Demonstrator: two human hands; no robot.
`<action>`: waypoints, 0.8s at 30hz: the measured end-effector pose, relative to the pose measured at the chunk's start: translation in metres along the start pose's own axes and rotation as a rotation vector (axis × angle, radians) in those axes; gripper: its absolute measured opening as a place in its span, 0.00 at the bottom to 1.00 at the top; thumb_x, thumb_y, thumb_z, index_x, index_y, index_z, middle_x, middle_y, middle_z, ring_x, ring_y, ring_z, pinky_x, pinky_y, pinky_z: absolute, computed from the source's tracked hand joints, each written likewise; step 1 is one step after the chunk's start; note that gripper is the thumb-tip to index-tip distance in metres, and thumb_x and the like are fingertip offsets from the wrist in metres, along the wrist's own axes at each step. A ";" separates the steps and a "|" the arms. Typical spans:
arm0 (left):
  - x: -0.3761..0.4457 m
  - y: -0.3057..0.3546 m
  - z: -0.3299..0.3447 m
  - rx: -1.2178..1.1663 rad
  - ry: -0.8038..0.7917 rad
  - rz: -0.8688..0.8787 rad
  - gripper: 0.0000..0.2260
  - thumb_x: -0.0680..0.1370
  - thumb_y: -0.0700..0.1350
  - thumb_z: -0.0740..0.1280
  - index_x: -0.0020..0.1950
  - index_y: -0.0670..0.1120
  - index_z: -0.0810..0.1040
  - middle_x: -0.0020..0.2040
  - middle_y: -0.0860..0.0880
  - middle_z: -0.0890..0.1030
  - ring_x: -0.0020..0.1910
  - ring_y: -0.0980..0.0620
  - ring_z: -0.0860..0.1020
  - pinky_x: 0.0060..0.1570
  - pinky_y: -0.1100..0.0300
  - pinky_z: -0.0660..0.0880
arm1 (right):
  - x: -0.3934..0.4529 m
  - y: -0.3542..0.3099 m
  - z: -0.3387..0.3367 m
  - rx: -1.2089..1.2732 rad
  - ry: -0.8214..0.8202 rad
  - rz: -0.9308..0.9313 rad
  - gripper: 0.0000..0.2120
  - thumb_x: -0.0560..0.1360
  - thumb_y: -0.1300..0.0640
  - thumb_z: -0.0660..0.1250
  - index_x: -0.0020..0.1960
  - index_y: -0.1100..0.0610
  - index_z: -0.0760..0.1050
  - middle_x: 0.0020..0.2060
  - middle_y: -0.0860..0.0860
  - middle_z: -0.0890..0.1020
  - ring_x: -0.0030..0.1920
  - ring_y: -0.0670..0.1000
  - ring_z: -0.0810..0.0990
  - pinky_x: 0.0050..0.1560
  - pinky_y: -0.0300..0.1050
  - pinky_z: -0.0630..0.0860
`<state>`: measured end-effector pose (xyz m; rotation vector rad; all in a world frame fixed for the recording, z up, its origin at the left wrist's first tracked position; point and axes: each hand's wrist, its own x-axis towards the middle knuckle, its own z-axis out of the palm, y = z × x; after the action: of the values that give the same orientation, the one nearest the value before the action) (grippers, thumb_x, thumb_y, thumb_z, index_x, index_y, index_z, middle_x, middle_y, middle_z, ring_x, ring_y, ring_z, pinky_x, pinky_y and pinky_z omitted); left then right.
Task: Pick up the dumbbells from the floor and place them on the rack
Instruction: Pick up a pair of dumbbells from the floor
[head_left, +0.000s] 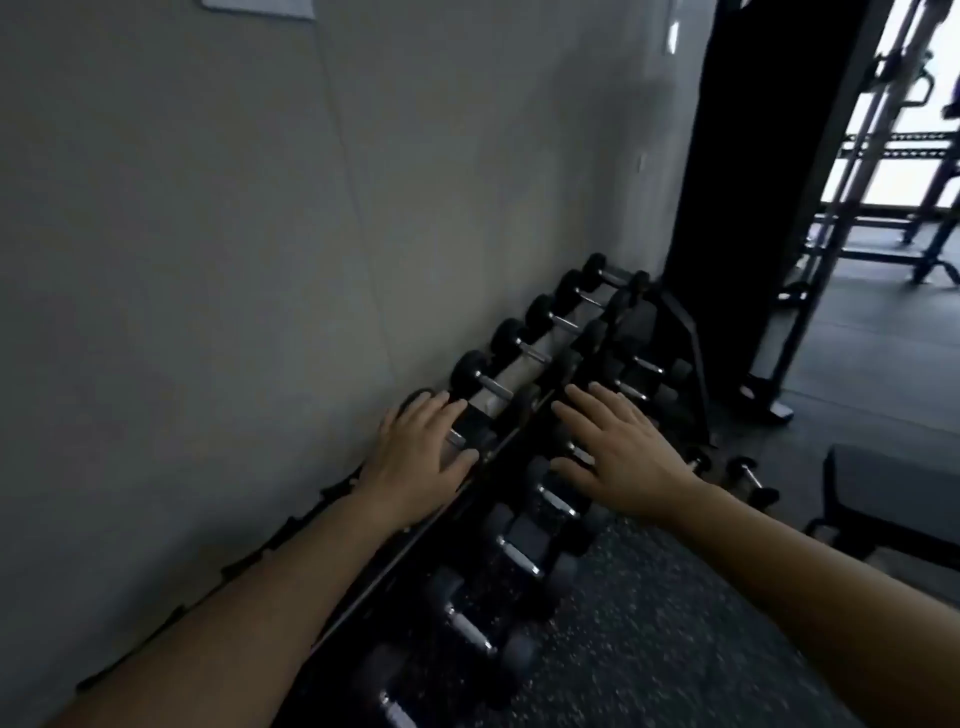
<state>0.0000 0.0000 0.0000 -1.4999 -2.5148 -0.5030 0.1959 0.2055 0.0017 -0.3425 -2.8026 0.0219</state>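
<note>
Head view | rack (511, 441) full of dumbbells (524, 340) | my left grip (423, 454) and right grip (618, 452) spread, empty | speckled floor (649, 623), grey wall (208, 234)

Rack (524, 364): stood against the wall (208, 234), running away from the camera. Upper-tier dumbbells (511, 340): in a row on the rack, nearest the wall. Lower-tier dumbbells (511, 551): in front of the rack's upper tier. Floor dumbbells (748, 475): right of the rack. Bench (893, 499): farther right of the rack.
</note>
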 end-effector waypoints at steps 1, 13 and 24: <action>0.012 0.010 0.017 -0.003 -0.032 0.009 0.32 0.78 0.64 0.55 0.79 0.51 0.61 0.80 0.49 0.61 0.79 0.50 0.55 0.76 0.44 0.50 | -0.007 0.017 0.006 0.007 -0.030 0.036 0.35 0.77 0.33 0.51 0.79 0.49 0.54 0.79 0.53 0.57 0.78 0.57 0.50 0.75 0.54 0.46; 0.155 0.110 0.183 -0.142 -0.231 0.160 0.29 0.80 0.60 0.59 0.79 0.51 0.61 0.80 0.49 0.61 0.80 0.51 0.52 0.77 0.47 0.45 | -0.064 0.197 0.080 0.061 -0.150 0.354 0.33 0.78 0.37 0.57 0.79 0.51 0.56 0.79 0.53 0.57 0.78 0.57 0.50 0.76 0.55 0.48; 0.312 0.157 0.325 -0.264 -0.452 0.313 0.29 0.80 0.60 0.59 0.79 0.51 0.61 0.80 0.49 0.61 0.80 0.50 0.53 0.78 0.48 0.46 | -0.039 0.335 0.148 0.078 -0.254 0.612 0.33 0.78 0.41 0.61 0.78 0.52 0.58 0.79 0.53 0.58 0.78 0.57 0.51 0.76 0.54 0.51</action>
<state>-0.0035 0.4447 -0.1730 -2.2846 -2.5137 -0.5046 0.2636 0.5249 -0.1685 -1.2350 -2.8046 0.3305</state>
